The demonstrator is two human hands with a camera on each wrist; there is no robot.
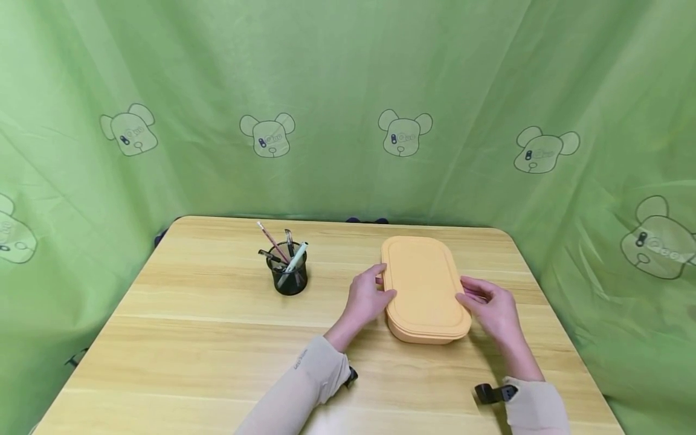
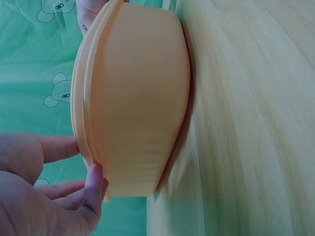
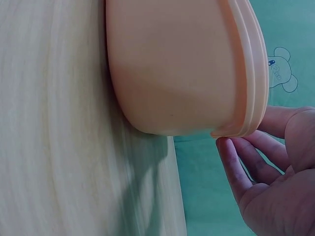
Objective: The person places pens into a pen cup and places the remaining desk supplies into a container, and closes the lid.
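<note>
A light-orange plastic box (image 2: 138,98) with rounded corners sits on the table, its matching lid (image 1: 421,281) on top. At the lid's left edge my left hand (image 1: 367,296) pinches the rim, thumb on the upper side and a fingertip at the underside. My right hand (image 1: 492,305) pinches the opposite rim near the front right corner. In the right wrist view, a fingertip (image 3: 227,147) touches the rim from below. The lid lies flat over the box, which hides whatever is inside.
A black mesh pen holder (image 1: 290,281) with several pens and a pencil (image 1: 272,240) stands to the left of the box. The wooden table (image 1: 217,362) ends at the back against a green curtain (image 1: 337,60) printed with bear heads.
</note>
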